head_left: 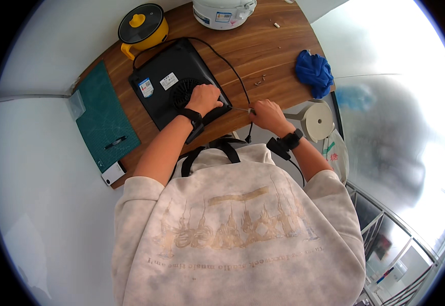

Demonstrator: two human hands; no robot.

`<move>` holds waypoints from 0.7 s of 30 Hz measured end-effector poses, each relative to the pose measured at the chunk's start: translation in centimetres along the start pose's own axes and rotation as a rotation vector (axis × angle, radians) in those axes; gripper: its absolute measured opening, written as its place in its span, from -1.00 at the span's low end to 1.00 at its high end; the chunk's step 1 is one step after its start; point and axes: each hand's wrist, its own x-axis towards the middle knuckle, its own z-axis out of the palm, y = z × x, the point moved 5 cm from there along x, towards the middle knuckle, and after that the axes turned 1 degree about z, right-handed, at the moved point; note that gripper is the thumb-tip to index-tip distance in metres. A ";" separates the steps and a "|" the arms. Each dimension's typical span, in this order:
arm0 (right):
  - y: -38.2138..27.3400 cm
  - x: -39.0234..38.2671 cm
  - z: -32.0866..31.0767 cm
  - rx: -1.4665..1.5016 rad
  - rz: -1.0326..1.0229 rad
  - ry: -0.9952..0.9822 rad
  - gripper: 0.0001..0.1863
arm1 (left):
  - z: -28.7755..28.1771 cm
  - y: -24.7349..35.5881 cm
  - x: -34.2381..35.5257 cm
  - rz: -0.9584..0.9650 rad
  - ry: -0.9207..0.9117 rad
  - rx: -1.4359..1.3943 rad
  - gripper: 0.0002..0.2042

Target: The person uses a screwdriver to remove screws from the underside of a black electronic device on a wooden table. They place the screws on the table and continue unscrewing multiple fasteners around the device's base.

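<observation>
A black induction cooker [153, 102] lies upside down on the wooden table, its round fan vent and labels facing up. My left hand [204, 99] presses on its underside beside the vent, fingers curled down toward the right edge. In my right hand [268, 116] is a screwdriver [241, 108], gripped by its handle, which the fingers mostly hide. Its thin metal shaft points left at the cooker's near right corner; whether the tip touches a screw is too small to tell. A black power cord [235, 71] runs from the cooker's far side around past my right hand.
Several small screws [260, 80] lie on the table [278, 51]. A yellow pot [156, 38] and a white appliance [225, 13] stand at the back. At right are a blue cloth [314, 73] and a cream roll [318, 121]; at left, a green cutting mat [100, 115] with a pen [115, 142].
</observation>
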 end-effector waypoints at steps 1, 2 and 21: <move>-0.2 0.0 -0.2 0.001 -0.009 -0.001 -0.78 | 0.0 0.1 0.0 0.004 0.012 0.015 -0.63; -0.3 -0.1 -0.2 0.001 -0.018 -0.001 -0.79 | -0.1 0.2 -0.1 0.008 0.025 0.030 -0.63; -4.5 0.4 -1.8 -0.360 -0.444 0.033 -0.90 | 0.3 0.2 -0.1 -0.022 -0.011 0.043 -0.63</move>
